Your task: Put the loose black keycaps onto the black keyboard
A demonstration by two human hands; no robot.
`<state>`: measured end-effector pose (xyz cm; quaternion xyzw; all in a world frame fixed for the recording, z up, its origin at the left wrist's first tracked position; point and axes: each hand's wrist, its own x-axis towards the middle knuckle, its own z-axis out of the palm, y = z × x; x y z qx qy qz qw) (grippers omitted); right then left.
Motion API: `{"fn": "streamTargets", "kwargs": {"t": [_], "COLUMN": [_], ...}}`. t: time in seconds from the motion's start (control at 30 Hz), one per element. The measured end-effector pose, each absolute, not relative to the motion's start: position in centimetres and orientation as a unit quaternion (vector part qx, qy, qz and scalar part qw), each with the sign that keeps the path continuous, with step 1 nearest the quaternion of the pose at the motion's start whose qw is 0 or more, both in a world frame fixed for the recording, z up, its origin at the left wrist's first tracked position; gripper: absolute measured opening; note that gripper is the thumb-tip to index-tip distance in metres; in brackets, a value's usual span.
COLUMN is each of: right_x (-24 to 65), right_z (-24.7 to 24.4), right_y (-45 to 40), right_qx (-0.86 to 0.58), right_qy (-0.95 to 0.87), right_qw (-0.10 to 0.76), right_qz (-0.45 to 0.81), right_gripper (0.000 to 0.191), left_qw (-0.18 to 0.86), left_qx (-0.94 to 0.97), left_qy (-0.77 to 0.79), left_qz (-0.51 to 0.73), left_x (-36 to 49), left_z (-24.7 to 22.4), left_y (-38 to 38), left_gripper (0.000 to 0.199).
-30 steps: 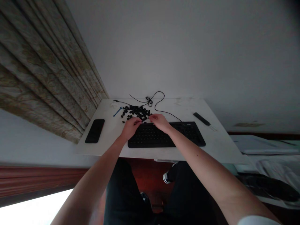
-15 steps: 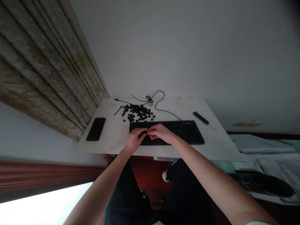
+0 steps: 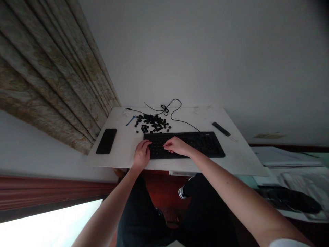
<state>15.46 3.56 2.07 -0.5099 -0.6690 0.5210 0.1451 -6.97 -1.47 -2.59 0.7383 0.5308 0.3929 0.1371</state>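
Observation:
A black keyboard (image 3: pixel 205 145) lies along the front of the white table, its keys partly removed on the left side. My left hand (image 3: pixel 142 154) rests at the keyboard's left end, fingers stretched over its edge and nothing seen in them. Above the middle-left of the keyboard, my right hand (image 3: pixel 177 145) is closed in a pinch. Whatever sits between its fingertips, if anything, is too small to make out. Behind the keyboard lies a loose heap of black keycaps (image 3: pixel 153 120).
A blue stick-like tool (image 3: pixel 130 120) lies left of the heap, and a black phone (image 3: pixel 106 141) farther left. The keyboard's cable (image 3: pixel 177 109) loops toward the wall. At the right is a dark strip (image 3: pixel 221 129). A patterned curtain (image 3: pixel 59 68) hangs at the left.
My hands, together over the keyboard before, are now apart. The left has moved left to the keyboard's end with fingers extended; the right stays pinched, slightly farther right.

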Motion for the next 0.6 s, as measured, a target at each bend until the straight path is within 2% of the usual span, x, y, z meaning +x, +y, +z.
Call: {"fn": "streamTargets", "kwargs": {"t": [0.27,0.6], "right_x": [14.7,14.3], "right_z": [2.6,2.3], "right_y": [4.2,4.5], "right_qx": [-0.544,-0.561], "right_qy": [-0.688,-0.663], "right_qw": [0.089,0.084], "right_qz": [0.472,0.488], "right_gripper": [0.004,0.004], "left_qw": [0.165,0.169], "left_qx": [0.72,0.719], "left_qy": [0.547,0.546], "left_qz": [0.393,0.395], "left_x": [-7.0,-6.9], "left_z": [-2.6,-2.5], "left_y": [-1.2,-1.1], "left_gripper": [0.033,0.029]}}
